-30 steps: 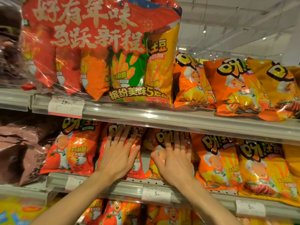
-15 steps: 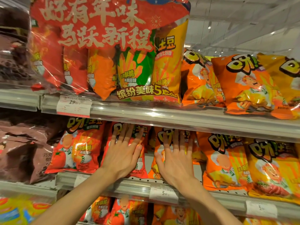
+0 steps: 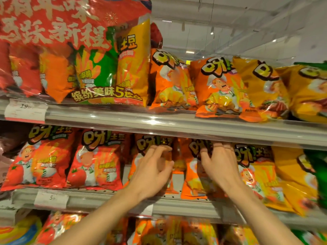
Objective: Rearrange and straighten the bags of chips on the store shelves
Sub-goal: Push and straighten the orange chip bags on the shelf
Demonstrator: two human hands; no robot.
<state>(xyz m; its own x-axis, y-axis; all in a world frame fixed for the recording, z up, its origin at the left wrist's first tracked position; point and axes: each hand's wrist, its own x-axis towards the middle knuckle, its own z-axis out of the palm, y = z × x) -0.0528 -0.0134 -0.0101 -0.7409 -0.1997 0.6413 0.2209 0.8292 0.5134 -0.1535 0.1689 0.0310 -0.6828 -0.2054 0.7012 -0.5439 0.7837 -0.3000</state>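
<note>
The middle shelf holds upright chip bags: two red tomato bags (image 3: 41, 160) (image 3: 95, 161) on the left, orange bags in the centre, yellow bags (image 3: 290, 175) on the right. My left hand (image 3: 152, 172) rests on an orange bag (image 3: 152, 142), its fingers curled into the bag's upper front and the thumb out to the right. My right hand (image 3: 218, 165) lies on the neighbouring orange bag (image 3: 193, 175), its fingers bent in at the bag's top under the shelf above. A narrow gap shows between the two orange bags.
The top shelf carries a large red multi-pack (image 3: 70, 50), orange bags (image 3: 169, 82) (image 3: 219, 89) and yellow bags (image 3: 261, 85). A metal shelf rail (image 3: 159, 124) runs just above my fingers. Price tags (image 3: 24, 110) (image 3: 51, 198) sit on the rails. More bags (image 3: 155, 230) fill the shelf below.
Both hands shifted right along the middle shelf, from a red and an orange bag onto two orange bags. The fingers went from flat and spread to curled.
</note>
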